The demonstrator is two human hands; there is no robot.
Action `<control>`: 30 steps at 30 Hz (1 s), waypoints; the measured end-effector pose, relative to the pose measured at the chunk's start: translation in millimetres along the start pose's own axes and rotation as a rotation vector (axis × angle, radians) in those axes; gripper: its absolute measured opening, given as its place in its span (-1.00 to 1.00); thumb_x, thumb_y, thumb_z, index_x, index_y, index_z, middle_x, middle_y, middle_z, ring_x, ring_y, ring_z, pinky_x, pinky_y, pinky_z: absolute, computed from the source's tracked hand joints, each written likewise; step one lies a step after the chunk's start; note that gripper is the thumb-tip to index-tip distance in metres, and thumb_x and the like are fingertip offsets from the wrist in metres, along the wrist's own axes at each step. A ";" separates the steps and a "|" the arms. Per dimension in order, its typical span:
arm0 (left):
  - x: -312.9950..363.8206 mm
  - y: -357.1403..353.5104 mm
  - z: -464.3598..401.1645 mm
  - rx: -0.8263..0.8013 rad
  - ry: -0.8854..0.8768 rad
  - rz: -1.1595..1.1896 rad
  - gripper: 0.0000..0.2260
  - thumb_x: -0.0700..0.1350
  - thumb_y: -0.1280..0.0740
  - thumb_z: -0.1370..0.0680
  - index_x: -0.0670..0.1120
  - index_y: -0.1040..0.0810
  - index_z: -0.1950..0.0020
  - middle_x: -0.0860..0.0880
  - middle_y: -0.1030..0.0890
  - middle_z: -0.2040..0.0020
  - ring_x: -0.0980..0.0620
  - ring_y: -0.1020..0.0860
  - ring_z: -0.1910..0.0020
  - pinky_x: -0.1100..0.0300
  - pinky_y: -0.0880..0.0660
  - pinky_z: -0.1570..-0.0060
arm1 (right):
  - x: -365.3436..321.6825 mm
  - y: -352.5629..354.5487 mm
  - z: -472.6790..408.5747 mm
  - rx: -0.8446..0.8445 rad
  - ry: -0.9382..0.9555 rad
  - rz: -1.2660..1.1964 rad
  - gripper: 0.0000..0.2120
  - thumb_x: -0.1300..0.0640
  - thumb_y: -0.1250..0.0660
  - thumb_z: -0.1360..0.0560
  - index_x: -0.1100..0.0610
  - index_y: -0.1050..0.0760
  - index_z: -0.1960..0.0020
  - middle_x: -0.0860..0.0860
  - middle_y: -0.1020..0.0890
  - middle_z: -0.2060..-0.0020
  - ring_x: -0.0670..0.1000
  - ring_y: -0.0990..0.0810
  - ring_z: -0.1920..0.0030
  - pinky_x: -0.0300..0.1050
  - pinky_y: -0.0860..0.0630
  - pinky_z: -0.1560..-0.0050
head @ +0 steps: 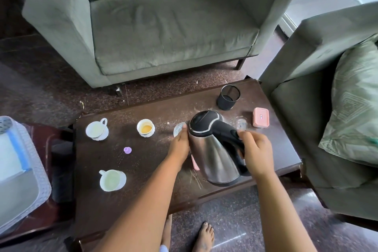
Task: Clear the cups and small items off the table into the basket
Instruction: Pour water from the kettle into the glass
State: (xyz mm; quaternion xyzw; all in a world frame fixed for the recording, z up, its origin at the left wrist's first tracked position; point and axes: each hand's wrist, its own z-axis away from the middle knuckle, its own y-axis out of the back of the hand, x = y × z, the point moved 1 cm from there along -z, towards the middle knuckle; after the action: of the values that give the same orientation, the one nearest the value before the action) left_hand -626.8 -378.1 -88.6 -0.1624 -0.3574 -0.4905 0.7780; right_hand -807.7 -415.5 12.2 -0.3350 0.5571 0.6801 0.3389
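A steel kettle [212,155] with a black lid and handle stands on the dark wooden table [143,196]. My right hand [256,153] grips its black handle. My left hand [180,142] presses flat against the kettle's left side. Three white cups are on the table: one on a saucer [97,129] at the far left, one with yellow liquid [145,128], one near the front [112,180]. A small purple item [127,150], a pink box [260,117], a black mesh holder [228,97] and two clear glass pieces [177,129] [242,123] also lie there. The white basket [41,172] sits at the left.
A grey armchair [163,26] faces the table's far side. A second sofa with a green cushion [351,108] stands at the right. A pink object [195,162] shows partly behind the kettle. My bare feet [202,237] are on the dark floor below the table's front edge.
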 end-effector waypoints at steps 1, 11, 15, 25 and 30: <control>1.4 0.6 2.2 -0.013 0.033 0.019 -0.14 0.55 -0.05 -0.23 0.02 -0.54 -0.28 -0.16 -0.56 -0.27 -0.21 -0.51 -0.26 -0.17 -0.43 -0.29 | 1.9 -0.9 3.8 0.011 -0.018 -0.053 -0.55 -0.07 -0.19 -0.40 0.28 -0.30 0.45 -0.01 -0.35 0.57 -0.01 -0.31 0.45 -0.04 -0.26 0.34; 55.7 41.4 119.1 0.050 0.088 -0.003 -0.40 0.42 -0.03 -0.48 0.08 -0.49 -0.31 -0.10 -0.56 -0.26 -0.09 -0.55 -0.15 0.03 -0.44 -0.26 | -28.7 21.0 45.7 -0.061 -0.033 -0.250 -0.34 -0.29 -0.22 -0.34 0.37 -0.39 0.35 0.04 -0.38 0.49 -0.04 -0.33 0.41 -0.07 -0.27 0.29; 67.0 88.0 148.3 0.154 0.065 -0.050 -0.20 0.57 0.05 -0.29 0.15 -0.43 -0.33 -0.09 -0.51 -0.31 -0.17 -0.50 -0.23 -0.07 -0.50 -0.18 | -72.8 5.8 59.7 -0.164 0.041 -0.280 -0.42 -0.28 -0.24 -0.33 0.25 -0.37 0.45 -0.01 -0.38 0.58 -0.05 -0.32 0.49 -0.06 -0.26 0.32; 56.0 261.3 236.8 0.320 -0.034 0.354 -0.14 0.60 -0.17 -0.19 0.16 -0.35 -0.36 0.10 -0.44 -0.27 -0.03 -0.45 -0.22 -0.07 -0.60 0.06 | -202.2 -93.4 118.6 -0.676 0.401 0.159 -0.72 0.18 -0.40 -0.23 -0.03 -0.58 0.07 -0.03 -0.65 0.27 0.02 -0.59 0.18 -0.13 -0.48 0.14; 17.4 358.9 248.4 0.486 -0.026 0.472 -0.13 0.61 -0.27 -0.06 0.09 -0.45 -0.18 0.01 -0.55 -0.18 -0.09 -0.56 -0.13 -0.07 -0.65 0.18 | -266.0 -184.9 159.3 -0.751 0.541 0.228 -0.83 0.14 -0.28 -0.16 -0.13 -0.47 0.36 -0.19 -0.55 0.51 -0.27 -0.50 0.40 -0.41 -0.37 0.34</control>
State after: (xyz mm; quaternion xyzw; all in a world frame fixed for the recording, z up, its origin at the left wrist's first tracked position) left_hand -405.2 -72.2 130.9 -0.0568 -0.4263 -0.1953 0.8814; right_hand -520.7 -254.2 160.4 -0.5361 0.3742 0.7556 -0.0395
